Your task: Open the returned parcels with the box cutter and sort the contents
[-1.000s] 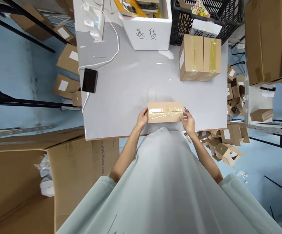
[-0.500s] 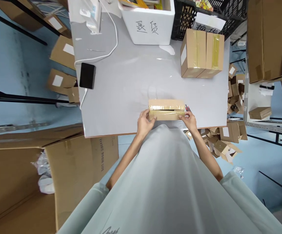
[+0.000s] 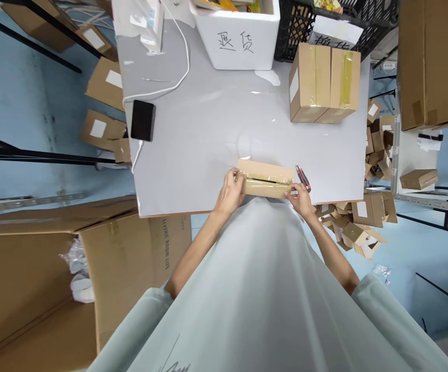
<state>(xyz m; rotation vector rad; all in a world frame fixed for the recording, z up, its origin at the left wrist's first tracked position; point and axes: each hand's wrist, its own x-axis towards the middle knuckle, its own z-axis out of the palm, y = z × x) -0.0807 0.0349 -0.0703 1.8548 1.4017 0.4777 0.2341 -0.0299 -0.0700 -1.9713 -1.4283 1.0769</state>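
Observation:
A small cardboard box (image 3: 266, 169) with clear tape along its top lies at the table's front edge, close against my shirt. A dark slit runs between its top flaps. My left hand (image 3: 230, 192) grips the box's left end, fingers on top of the corner. At the right front corner my right hand (image 3: 300, 199) pinches the box between thumb and fingers. Just beyond the right hand a red and black box cutter (image 3: 303, 179) rests on the table.
Two taped cardboard boxes (image 3: 323, 85) stand at the table's back right. Behind are a white bin (image 3: 243, 49) and a black crate (image 3: 291, 31). A black phone (image 3: 142, 121) with a white cable lies left. A large open carton (image 3: 131, 274) stands at lower left.
The box has tilted slightly, its right end coming nearer to me. My left fingers have moved up over its corner. The box cutter shows more beside my right hand.

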